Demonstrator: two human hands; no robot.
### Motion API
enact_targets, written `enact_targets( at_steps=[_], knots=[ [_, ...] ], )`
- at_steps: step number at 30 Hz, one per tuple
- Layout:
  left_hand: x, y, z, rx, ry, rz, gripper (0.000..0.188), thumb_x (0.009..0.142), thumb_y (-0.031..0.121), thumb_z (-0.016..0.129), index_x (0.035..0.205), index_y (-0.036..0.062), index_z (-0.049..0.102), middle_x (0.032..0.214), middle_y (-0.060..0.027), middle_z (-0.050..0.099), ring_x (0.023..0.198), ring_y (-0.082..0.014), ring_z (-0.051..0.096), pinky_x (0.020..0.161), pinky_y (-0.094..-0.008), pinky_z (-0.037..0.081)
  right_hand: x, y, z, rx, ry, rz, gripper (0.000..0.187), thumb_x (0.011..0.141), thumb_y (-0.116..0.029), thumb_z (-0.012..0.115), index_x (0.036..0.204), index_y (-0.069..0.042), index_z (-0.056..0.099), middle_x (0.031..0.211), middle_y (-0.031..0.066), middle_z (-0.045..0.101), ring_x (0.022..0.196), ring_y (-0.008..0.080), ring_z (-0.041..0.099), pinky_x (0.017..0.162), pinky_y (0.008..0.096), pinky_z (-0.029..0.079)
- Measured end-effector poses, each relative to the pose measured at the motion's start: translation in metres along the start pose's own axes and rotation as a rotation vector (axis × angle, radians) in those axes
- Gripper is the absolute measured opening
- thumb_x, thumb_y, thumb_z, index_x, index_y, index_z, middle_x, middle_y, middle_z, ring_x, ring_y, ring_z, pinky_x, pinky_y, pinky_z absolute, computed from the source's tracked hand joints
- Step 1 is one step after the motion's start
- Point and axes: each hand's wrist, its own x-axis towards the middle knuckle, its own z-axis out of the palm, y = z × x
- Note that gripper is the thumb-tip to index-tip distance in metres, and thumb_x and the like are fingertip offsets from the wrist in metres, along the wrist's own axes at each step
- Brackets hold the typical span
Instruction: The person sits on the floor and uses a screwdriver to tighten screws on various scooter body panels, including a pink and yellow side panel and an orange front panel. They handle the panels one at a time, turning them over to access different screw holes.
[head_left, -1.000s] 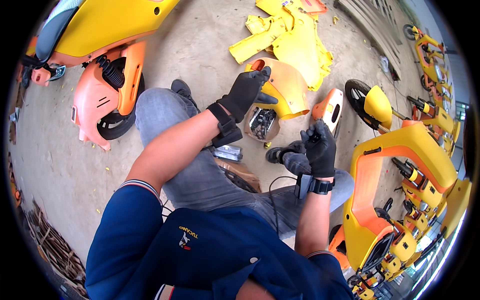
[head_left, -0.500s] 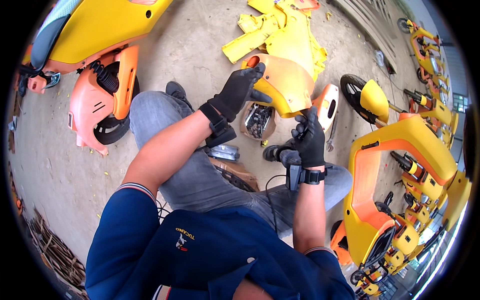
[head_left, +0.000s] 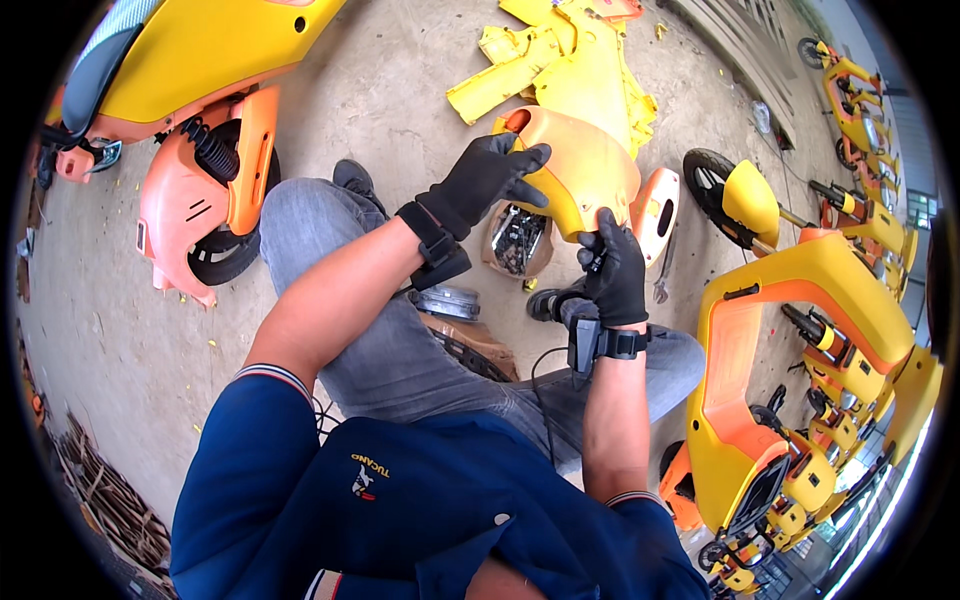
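An orange and yellow scooter body panel (head_left: 585, 160) is tilted in front of me, above the floor parts. My left hand (head_left: 482, 185), black-gloved, grips its left edge, the fingers bent over the upper side and the thumb lower down. By the near right corner is my right hand (head_left: 614, 268), also gloved. Its index finger reaches up against the panel's edge, while the other fingers curl round something small and dark that I cannot make out. Below the panel, a container of small metal parts (head_left: 518, 240) stands between my legs.
Yellow panels (head_left: 510, 85) lie heaped beyond the held one. An orange-white trim piece (head_left: 656, 215) and a wrench (head_left: 661, 285) are on the floor at right. A round metal tin (head_left: 447, 301) is by my left leg. Scooters (head_left: 740, 380) crowd the right; another (head_left: 200, 70) stands left.
My left hand has closed in on the panel's left edge. The panel has shifted slightly right and down, and my right index finger has moved up against its edge.
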Motion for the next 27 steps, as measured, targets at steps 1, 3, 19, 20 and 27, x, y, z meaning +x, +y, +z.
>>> enact_targets(
  at_steps=[1,3,19,20,27],
  knots=[
    [-0.001,0.001,0.001,0.005,-0.015,0.012,0.044,0.097,0.029,0.070,0.128,-0.0003,0.057,0.115,-0.0095,0.067,0.078,-0.0180,0.073,0.074,-0.0316,0.063,0.000,0.001,0.000,-0.004,0.007,-0.018,0.025,0.098,-0.029,0.071,0.105,-0.006,0.064,0.076,0.0035,0.065,0.059,0.0099,0.060,0.053,0.0209,0.049],
    [-0.003,0.004,0.004,0.015,-0.045,0.035,0.044,0.097,0.028,0.071,0.127,-0.0011,0.057,0.113,-0.0096,0.068,0.079,-0.0168,0.073,0.073,-0.0298,0.062,0.001,0.004,-0.002,-0.016,0.016,-0.051,0.024,0.098,-0.028,0.071,0.106,-0.006,0.064,0.075,0.0036,0.065,0.059,0.0103,0.061,0.053,0.0210,0.049],
    [0.005,-0.016,-0.012,1.201,0.266,0.583,0.052,0.086,0.035,0.079,0.120,-0.0020,0.064,0.106,-0.0150,0.071,0.094,-0.0296,0.069,0.084,-0.0417,0.055,0.027,0.015,-0.032,-0.104,-0.098,-0.199,0.016,0.106,-0.018,0.058,0.106,-0.002,0.061,0.075,0.0042,0.061,0.064,0.0115,0.061,0.060,0.0238,0.052],
    [0.006,-0.016,-0.011,1.225,0.303,0.670,0.055,0.086,0.037,0.079,0.121,-0.0023,0.064,0.109,-0.0164,0.070,0.098,-0.0324,0.068,0.086,-0.0429,0.054,0.026,0.014,-0.028,-0.024,-0.051,-0.154,0.019,0.105,-0.021,0.059,0.103,-0.002,0.061,0.074,0.0045,0.061,0.063,0.0117,0.061,0.061,0.0242,0.053],
    [0.012,-0.014,-0.021,1.058,0.451,0.393,0.079,0.083,0.057,0.077,0.128,-0.0048,0.056,0.124,-0.0270,0.061,0.115,-0.0377,0.060,0.096,-0.0437,0.050,0.026,-0.011,-0.029,-0.376,-0.116,-0.181,0.025,0.102,-0.028,0.063,0.098,-0.004,0.062,0.070,0.0021,0.058,0.060,0.0114,0.057,0.059,0.0239,0.047]
  ],
)
